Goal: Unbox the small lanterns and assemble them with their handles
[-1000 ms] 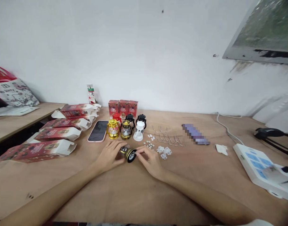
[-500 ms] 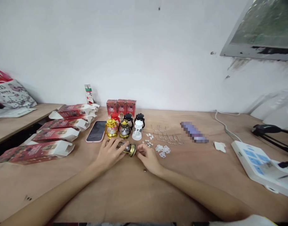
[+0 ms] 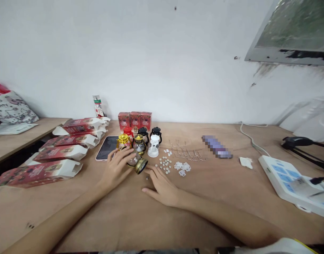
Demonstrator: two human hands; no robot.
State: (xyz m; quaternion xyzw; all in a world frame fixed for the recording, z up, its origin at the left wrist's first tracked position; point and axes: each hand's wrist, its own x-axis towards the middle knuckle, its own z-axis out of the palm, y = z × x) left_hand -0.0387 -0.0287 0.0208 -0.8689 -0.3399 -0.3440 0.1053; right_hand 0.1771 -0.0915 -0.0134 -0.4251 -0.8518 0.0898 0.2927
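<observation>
My left hand (image 3: 117,169) is closed on a small black and gold toy lantern (image 3: 137,163), tilted on its side just above the wooden table (image 3: 178,211). My right hand (image 3: 162,186) lies flat on the table with fingers stretched out, its fingertips near a tiny dark piece (image 3: 147,178). Behind stand a gold lantern (image 3: 123,141), a black and gold one (image 3: 139,143) and a white one (image 3: 153,146). Several small round white parts (image 3: 164,164) lie to the right of my fingers.
Flat red cartons (image 3: 58,151) lie at the left, a phone (image 3: 107,147) beside them. Three red boxes (image 3: 135,120) stand by the wall. Metal hooks (image 3: 187,153), white clips (image 3: 181,167), a white power strip (image 3: 289,183) and a cable (image 3: 250,137) are to the right.
My left hand has lifted the lantern slightly left and back. My right hand has let go of it and come down flat on the table, nearer to me.
</observation>
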